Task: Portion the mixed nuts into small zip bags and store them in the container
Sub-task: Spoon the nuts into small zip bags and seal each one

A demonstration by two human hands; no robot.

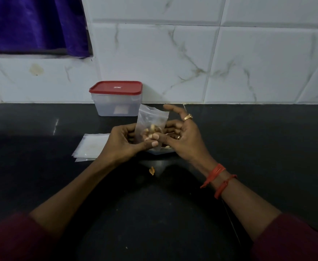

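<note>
Two grips are meeting at one small zip bag (153, 117), just in front of you over the dark table (41, 129). Your left grip (122, 142) is clamping the bag's lower end between thumb and curled fingers, so it is standing nearly upright, long axis vertical, mouth uppermost and leaning toward the wall. The mixed nuts (150, 131) are sitting low inside it. Your right grip (184, 136) is hanging just beside the bag with fingers loosely apart, thumb tip touching its lower front and closing on nothing I can make out. The bag's mouth is lying above and to the left of those right fingers, so filling or sealing probably means reaching up and inward. The container (116, 105) is waiting behind the bag against the wall, red lid (116, 87) on, nearer your left grip.
</note>
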